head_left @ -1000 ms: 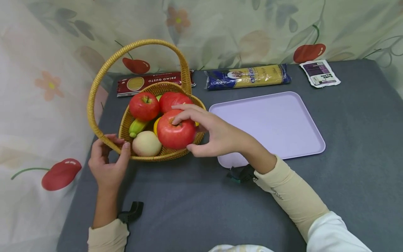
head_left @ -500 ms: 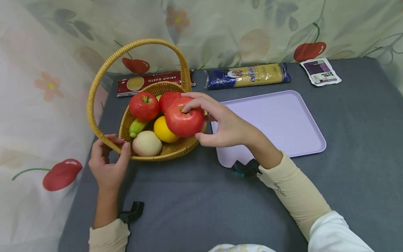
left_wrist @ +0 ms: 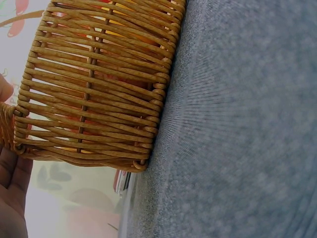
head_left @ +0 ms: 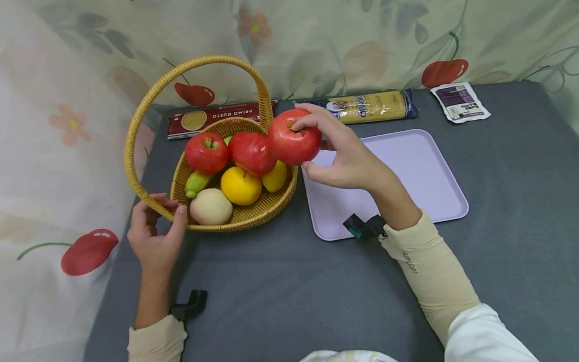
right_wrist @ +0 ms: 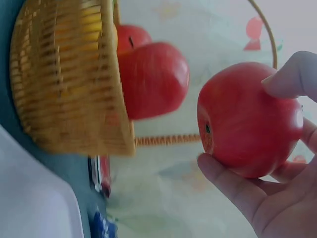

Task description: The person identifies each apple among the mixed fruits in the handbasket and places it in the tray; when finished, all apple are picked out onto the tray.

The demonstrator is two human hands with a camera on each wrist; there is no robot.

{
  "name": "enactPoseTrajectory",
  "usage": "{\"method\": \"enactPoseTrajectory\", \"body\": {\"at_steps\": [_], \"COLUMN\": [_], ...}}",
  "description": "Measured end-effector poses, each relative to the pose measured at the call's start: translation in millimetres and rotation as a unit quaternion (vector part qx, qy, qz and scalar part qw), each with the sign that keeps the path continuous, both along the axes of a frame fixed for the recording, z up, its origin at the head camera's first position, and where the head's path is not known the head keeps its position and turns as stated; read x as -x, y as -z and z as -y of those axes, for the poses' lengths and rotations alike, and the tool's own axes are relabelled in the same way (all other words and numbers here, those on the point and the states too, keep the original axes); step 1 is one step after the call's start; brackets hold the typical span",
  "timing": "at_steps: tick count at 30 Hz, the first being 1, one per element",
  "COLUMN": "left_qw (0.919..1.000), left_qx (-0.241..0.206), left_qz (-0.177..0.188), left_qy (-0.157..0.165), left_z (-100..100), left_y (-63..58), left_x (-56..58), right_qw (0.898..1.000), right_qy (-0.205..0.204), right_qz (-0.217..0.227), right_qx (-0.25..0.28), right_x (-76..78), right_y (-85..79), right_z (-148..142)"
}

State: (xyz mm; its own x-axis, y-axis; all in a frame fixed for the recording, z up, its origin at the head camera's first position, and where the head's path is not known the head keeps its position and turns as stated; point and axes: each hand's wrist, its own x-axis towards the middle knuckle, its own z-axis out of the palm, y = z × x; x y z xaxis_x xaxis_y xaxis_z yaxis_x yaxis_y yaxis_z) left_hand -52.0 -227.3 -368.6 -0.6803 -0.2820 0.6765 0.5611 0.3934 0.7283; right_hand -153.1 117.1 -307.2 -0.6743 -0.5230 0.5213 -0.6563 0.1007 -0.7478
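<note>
My right hand (head_left: pixel 346 153) holds a red apple (head_left: pixel 293 140) above the right rim of the wicker basket (head_left: pixel 267 216). Thumb and fingers wrap the apple (right_wrist: pixel 247 119) in the right wrist view, its calyx end showing. At the basket's left end, my left hand (head_left: pixel 156 234) grips the foot of the handle (head_left: pixel 131 151) where it joins the rim. Inside the basket lie another red apple (head_left: pixel 208 152), a larger red fruit (head_left: pixel 253 152), an orange-yellow round fruit (head_left: pixel 241 186), a second yellow fruit (head_left: pixel 276 177), a pale round fruit (head_left: pixel 211 206) and a green-yellow piece (head_left: pixel 196 184).
A lilac tray (head_left: pixel 425 171) lies right of the basket, partly under my right forearm. Along the back edge are a dark red packet (head_left: pixel 181 125), a blue-and-yellow pasta bag (head_left: pixel 375 106) and a white-and-purple sachet (head_left: pixel 460 103). A floral curtain (head_left: pixel 316 45) hangs behind the grey table (head_left: pixel 289 291).
My right hand has lifted the apple up and to the right, from over the basket's middle to its right rim, uncovering the yellow fruits. My left hand stays in place.
</note>
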Motion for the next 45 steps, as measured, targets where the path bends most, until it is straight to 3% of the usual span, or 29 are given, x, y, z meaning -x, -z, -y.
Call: {"method": "enactPoseTrajectory", "body": {"at_steps": [9, 17, 31, 34, 38, 45], "left_qw": [0.9998, 1.0000, 1.0000, 0.9999, 1.0000, 1.0000], "left_qx": [-0.015, -0.008, -0.005, -0.007, -0.006, -0.006], "left_qz": [-0.008, -0.005, -0.005, -0.008, -0.006, -0.002], "left_qy": [0.005, 0.003, 0.003, 0.004, 0.004, 0.000], "left_z": [0.1, -1.4, -1.3, -1.3, -0.9, -0.1], "left_y": [2.2, 0.8, 0.0, 0.3, 0.4, 1.8], "left_x": [1.3, 0.8, 0.8, 1.9, 2.4, 1.1], "right_qw": [0.997, 0.993, 0.984, 0.984, 0.985, 0.975], "right_qy": [0.060, 0.091, 0.118, 0.113, 0.072, 0.018], "right_qz": [0.043, 0.061, 0.073, 0.075, 0.111, 0.187], "right_qx": [-0.008, -0.040, -0.114, -0.112, -0.109, -0.118], "right_x": [5.8, 28.9, 48.1, 48.7, 48.3, 49.6], "right_y": [-2.1, 31.5, 72.7, 74.1, 74.4, 77.9], "right_z": [-8.9, -16.2, -19.8, -20.8, -24.1, -32.5]}}
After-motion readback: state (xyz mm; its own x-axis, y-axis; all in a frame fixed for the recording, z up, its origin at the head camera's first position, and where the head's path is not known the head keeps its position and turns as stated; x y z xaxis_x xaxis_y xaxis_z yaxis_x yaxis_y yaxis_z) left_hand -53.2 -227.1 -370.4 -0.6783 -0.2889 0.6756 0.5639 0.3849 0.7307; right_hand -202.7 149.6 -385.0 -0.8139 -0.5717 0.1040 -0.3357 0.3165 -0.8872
